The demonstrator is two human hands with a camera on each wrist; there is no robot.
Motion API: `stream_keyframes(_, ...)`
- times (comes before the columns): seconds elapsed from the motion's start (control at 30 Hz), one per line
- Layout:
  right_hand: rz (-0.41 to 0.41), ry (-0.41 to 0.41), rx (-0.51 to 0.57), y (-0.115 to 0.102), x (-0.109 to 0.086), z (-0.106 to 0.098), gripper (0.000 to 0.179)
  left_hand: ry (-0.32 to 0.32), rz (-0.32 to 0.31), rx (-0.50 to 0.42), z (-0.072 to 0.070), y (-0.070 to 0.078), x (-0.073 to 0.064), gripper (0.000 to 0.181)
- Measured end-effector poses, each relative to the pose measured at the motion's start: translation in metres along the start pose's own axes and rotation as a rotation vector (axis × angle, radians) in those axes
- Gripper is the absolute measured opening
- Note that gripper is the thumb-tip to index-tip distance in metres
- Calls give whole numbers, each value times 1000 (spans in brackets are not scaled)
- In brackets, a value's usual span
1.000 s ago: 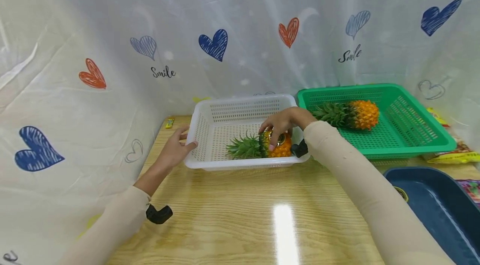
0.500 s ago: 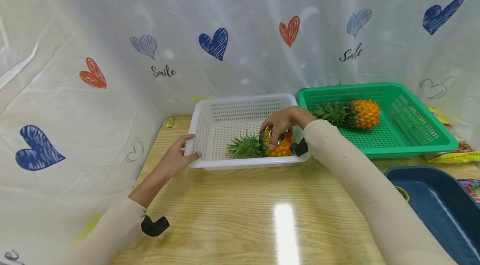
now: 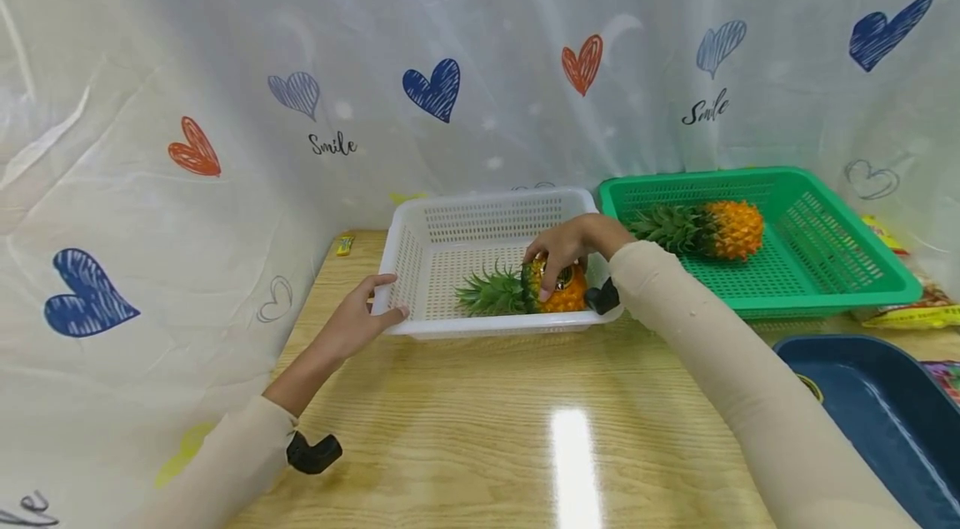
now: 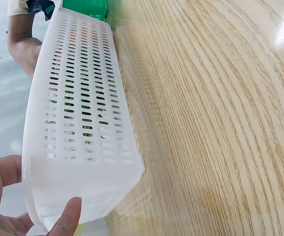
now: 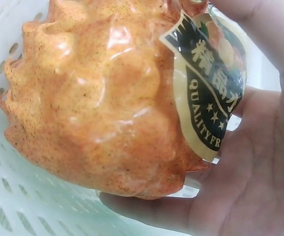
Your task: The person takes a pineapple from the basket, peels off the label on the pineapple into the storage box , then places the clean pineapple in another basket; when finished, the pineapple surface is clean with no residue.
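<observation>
In the head view, an orange pineapple [image 3: 573, 296] with a green crown [image 3: 491, 293] lies on its side in a white slotted basket [image 3: 480, 321], near its front right. My right hand [image 3: 566, 244] reaches over the basket's right end and grips the fruit from above. In the right wrist view, its thumb and fingers curl round the pineapple [image 5: 102, 108], beside a black and gold label [image 5: 205, 93]. My left hand [image 3: 352, 321] holds the basket's front left corner. The left wrist view shows its thumb and fingers [image 4: 69, 216] about the rim.
A green basket [image 3: 817, 300] at the right holds a second pineapple [image 3: 735, 231]. A dark blue tray [image 3: 862, 404] stands nearer on the right, with snack packets [image 3: 918, 314] beyond. A small yellow packet [image 3: 345, 246] lies at the left on the wooden table [image 3: 450, 429]. A printed curtain hangs behind.
My left hand has shifted slightly right and closer in on the basket's front left corner. The right hand and the pineapple in its grip have stayed in place.
</observation>
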State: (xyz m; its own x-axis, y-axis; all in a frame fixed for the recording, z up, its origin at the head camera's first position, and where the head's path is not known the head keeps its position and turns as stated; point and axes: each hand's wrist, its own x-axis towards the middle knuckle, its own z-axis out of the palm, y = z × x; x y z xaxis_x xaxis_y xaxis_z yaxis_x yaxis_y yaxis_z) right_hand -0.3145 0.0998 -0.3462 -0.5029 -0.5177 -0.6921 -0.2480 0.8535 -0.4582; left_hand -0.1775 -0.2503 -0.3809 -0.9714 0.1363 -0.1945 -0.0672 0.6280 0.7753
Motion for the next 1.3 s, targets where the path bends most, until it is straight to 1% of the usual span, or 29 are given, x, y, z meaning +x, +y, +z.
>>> stream_keyframes(0.2,5,-15,-35,-2,1,1,104,-2,-2,-14,1,-1,1,69)
stream_keyframes(0.43,11,-10,-78,-1,4,1,101,-13,7,-28,1,0,1,69)
stream_keyframes(0.77,-50,20,-133,0,3,1,100,-11,4,-17,1,1,0,70)
stream_keyframes(0.83,-44,24,-118,1,3,1,100,-10,4,-20,1,1,0,70)
stream_keyframes(0.97,-60,43,-103,3,3,1,103,-6,5,-18,0,2,0,69)
stream_keyframes(1.17,-53,64,-60,0,-2,-3,103,-2,5,-11,0,3,-1,69)
stream_keyframes(1.3,-72,86,-78,-3,-8,-7,101,-5,2,-11,0,3,0,69)
